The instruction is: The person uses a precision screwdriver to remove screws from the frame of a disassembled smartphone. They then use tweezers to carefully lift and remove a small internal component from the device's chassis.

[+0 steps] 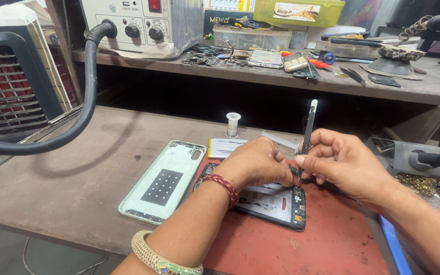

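An opened phone (273,203) lies face down on a red mat (327,239), its inner boards showing. My left hand (255,163) rests on the phone's upper part and pins it down. My right hand (345,163) grips metal tweezers (306,135) upright, their tips touching the phone's lower right corner. The removed pale green back cover (161,181) lies inside-up to the left of the phone. A red thread band and a beaded bangle are on my left wrist.
A thick black hose (85,97) loops over the wooden bench (67,173) from a control box (138,23). A small white bottle (233,124) and a flat card (225,147) sit behind the phone. The upper shelf (332,79) holds tools and parts boxes. A grey stand (408,155) is at right.
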